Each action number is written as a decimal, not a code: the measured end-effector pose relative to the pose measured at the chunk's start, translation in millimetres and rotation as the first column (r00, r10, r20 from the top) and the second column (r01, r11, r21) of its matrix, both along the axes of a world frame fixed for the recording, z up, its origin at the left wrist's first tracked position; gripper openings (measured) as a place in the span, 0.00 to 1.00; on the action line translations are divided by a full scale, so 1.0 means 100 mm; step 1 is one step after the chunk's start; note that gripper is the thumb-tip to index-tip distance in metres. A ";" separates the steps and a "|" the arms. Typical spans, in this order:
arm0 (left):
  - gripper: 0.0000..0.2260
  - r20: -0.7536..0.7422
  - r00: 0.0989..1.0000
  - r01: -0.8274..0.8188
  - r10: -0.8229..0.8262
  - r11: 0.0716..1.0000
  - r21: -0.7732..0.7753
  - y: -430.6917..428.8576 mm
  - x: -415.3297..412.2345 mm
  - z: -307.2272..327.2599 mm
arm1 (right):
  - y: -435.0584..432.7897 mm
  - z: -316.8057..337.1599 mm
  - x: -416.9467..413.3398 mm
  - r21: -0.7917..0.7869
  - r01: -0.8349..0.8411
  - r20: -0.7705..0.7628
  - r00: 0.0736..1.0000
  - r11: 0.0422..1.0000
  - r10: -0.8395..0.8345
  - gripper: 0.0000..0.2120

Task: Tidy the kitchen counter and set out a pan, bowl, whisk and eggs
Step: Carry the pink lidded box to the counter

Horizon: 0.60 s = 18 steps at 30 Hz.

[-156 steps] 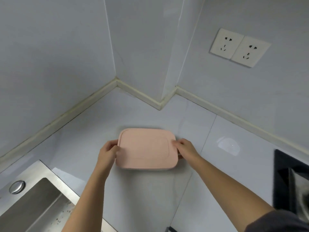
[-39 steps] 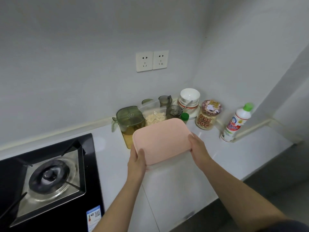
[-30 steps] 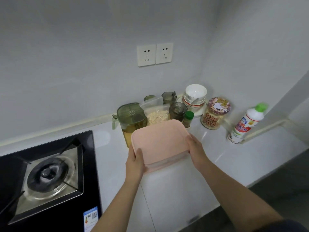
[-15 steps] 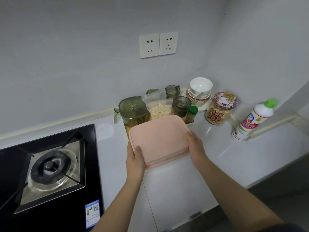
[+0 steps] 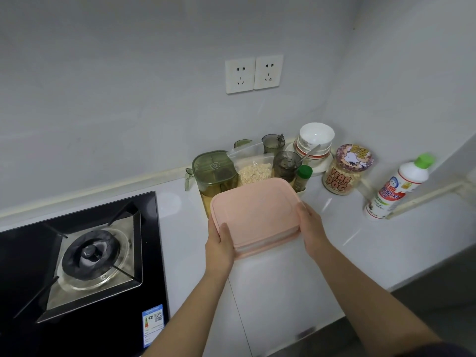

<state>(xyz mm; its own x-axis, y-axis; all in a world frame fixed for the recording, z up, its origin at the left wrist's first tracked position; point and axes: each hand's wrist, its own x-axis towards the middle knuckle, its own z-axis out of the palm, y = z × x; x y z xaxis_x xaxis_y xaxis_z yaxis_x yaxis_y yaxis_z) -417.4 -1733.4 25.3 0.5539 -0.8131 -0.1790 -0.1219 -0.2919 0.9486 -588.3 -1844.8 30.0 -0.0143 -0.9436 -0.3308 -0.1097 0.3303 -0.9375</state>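
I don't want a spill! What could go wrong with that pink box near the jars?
Pushed further back, the pink box could knock over the green-lidded jug or the small green-capped bottle just behind it. The left hand and right hand hold only its ends, and it looks tilted, so it might slip.

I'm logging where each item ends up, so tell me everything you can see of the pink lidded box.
The pink lidded box is flat, rectangular with rounded corners, plastic by the look, its lid shut over a paler base. It is held slightly tilted over the white counter, before the green-lidded jug. The left hand grips its near-left corner, thumb on the lid; the right hand grips its right side. Contents are hidden.
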 end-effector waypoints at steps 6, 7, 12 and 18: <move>0.21 0.029 1.000 0.002 -0.003 1.000 0.014 -0.02 -0.01 0.00 | 0.02 0.04 0.01 -0.002 0.030 0.005 1.000 1.000 -0.030 0.16; 0.21 0.041 0.999 0.013 -0.013 1.000 0.015 -0.02 -0.02 0.00 | 0.00 0.04 0.00 0.002 0.034 0.011 0.999 0.999 -0.034 0.15; 0.21 0.107 0.993 0.050 -0.056 0.997 0.052 -0.02 0.02 0.05 | -0.02 0.01 -0.02 0.008 -0.010 -0.018 1.000 1.000 0.011 0.13; 0.21 0.125 0.988 0.078 -0.090 0.992 0.103 -0.03 0.03 0.06 | 0.03 0.07 0.00 -0.001 -0.040 -0.135 0.990 0.999 0.039 0.20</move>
